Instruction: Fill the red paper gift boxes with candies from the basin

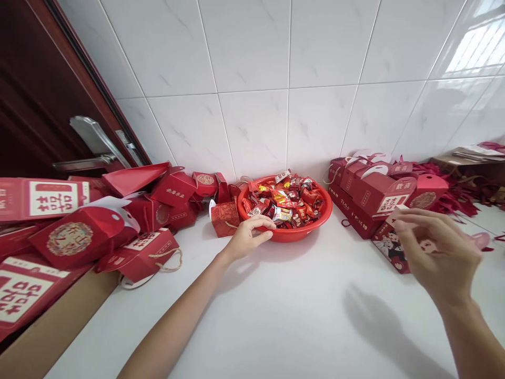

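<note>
Candy bowl [290,235] right of left hand [245,238], nearer one, fingers loosely bent; right hand [445,255] half-curled; can't tell either's grip.

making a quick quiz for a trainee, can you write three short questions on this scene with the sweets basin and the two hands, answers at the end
1. True or false: the left hand is closer to the basin than the right hand is.
2. Multiple choice: what colour is the basin that holds the wrapped sweets?
a) blue
b) red
c) green
3. Fill in the missing word: the wall behind the basin is covered in pale ____.

Key: 1 true; 2 b; 3 tiles
</note>
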Available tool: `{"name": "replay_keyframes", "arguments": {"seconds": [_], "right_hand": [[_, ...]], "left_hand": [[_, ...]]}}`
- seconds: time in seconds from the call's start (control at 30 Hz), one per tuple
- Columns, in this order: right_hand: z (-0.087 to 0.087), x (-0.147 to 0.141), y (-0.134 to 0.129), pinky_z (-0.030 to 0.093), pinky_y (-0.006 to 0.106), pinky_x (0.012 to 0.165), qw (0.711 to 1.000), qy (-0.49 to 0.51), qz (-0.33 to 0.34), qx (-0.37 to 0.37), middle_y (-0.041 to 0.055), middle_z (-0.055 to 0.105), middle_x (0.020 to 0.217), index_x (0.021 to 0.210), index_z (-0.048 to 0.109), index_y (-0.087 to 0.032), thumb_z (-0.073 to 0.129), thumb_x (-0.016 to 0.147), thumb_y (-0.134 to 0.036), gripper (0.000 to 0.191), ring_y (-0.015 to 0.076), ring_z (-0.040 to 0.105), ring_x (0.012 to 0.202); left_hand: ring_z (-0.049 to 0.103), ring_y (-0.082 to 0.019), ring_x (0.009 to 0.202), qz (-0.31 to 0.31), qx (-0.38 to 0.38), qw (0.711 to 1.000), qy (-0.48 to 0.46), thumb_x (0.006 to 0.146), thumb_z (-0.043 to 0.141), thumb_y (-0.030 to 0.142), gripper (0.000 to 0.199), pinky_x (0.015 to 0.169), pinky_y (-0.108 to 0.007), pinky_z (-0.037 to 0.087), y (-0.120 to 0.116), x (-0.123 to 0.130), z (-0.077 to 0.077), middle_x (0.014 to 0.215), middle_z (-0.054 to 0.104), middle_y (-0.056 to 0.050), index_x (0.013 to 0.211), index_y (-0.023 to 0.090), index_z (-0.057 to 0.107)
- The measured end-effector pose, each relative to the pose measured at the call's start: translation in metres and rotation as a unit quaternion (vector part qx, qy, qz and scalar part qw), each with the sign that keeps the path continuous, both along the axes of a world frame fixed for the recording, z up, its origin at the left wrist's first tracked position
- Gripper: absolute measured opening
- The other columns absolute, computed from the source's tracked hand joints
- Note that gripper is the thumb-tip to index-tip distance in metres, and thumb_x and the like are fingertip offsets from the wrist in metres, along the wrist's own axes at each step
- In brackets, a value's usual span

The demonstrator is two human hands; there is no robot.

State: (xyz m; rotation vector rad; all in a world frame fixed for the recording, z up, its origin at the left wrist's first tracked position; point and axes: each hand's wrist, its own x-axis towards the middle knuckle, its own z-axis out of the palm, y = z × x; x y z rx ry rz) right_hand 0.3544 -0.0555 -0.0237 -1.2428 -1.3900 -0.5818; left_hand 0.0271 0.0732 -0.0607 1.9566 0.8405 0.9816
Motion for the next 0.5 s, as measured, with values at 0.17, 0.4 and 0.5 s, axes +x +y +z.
{"name": "replay_keyframes", "arguments": {"seconds": [0.17, 0.4, 0.5], "right_hand": [[-0.012, -0.041, 0.0, 0.051, 0.03, 0.059, 0.988, -0.041, 0.134, -0.069, 0.0081, 0.071, 0.1, 0.088, 0.066, -0.022, 0.062, 0.091, -0.018, 0.006, 0.0117, 0.06, 0.058], [-0.036, -0.044, 0.006, 0.05, 0.029, 0.057, 0.976, -0.029, 0.173, -0.128, 0.0065, 0.069, 0.098, 0.087, 0.066, -0.022, 0.06, 0.094, -0.021, 0.009, 0.0097, 0.055, 0.052], [-0.037, -0.043, 0.007, 0.05, 0.029, 0.057, 0.975, -0.025, 0.176, -0.136, 0.0065, 0.069, 0.098, 0.086, 0.066, -0.022, 0.059, 0.094, -0.022, 0.011, 0.01, 0.056, 0.052]], "left_hand": [[0.068, -0.023, 0.101, -0.01, 0.008, 1.0, 0.002, 0.082, 0.07, 0.04, 0.025, 0.088, -0.036, 0.057, 0.003, -0.013, 0.012, 0.11, 0.07, -0.011, 0.092, 0.018, 0.075], [0.058, -0.031, 0.118, 0.35, 0.259, 0.895, 0.094, 0.083, 0.065, 0.035, 0.019, 0.113, -0.053, 0.04, 0.053, -0.092, 0.076, 0.121, 0.064, -0.012, 0.087, 0.02, 0.076], [0.038, -0.05, 0.137, 0.438, 0.251, 0.851, 0.147, 0.08, 0.07, 0.039, 0.023, 0.114, -0.074, 0.022, 0.086, -0.129, 0.091, 0.135, 0.054, -0.015, 0.084, 0.016, 0.073]]}}
